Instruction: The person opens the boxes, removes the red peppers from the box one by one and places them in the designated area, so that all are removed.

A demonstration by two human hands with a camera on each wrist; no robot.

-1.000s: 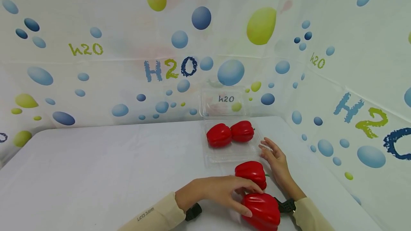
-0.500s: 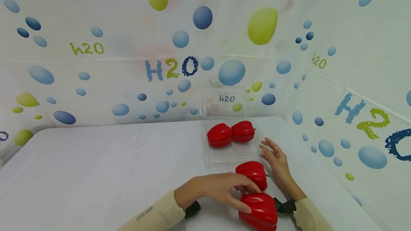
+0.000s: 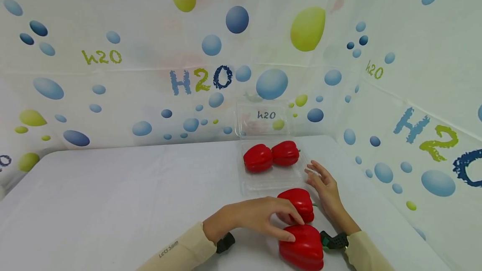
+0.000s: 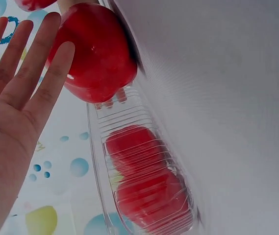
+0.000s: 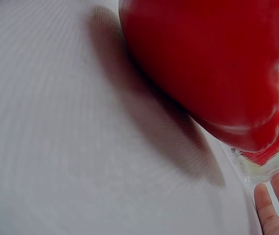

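A large red bell pepper [image 3: 304, 251] sits at the table's front edge. My left hand [image 3: 260, 216] reaches over it, thumb and fingertips at its upper left side. The left wrist view shows that hand [image 4: 7, 112] with straight, spread fingers. A second red bell pepper [image 3: 301, 204] lies just behind, partly hidden by the left hand. My right hand [image 3: 324, 184] rests beside the clear container [image 3: 260, 185], fingers slightly bent and holding nothing. Two more red bell peppers, a left one [image 3: 257, 159] and a right one [image 3: 285, 154], lie inside the container.
The container's transparent lid [image 3: 263, 118] stands raised against the printed backdrop [image 3: 150, 24]. White cloth covers the table [image 3: 124, 195]. Dark wrist straps, a left one [image 3: 225, 244] and a right one [image 3: 334, 241], sit near the front bell pepper.
My left hand has risen slightly over the front bell pepper, its thumb now higher on it. That bell pepper has shifted a little left and turned. My right hand has stayed put.
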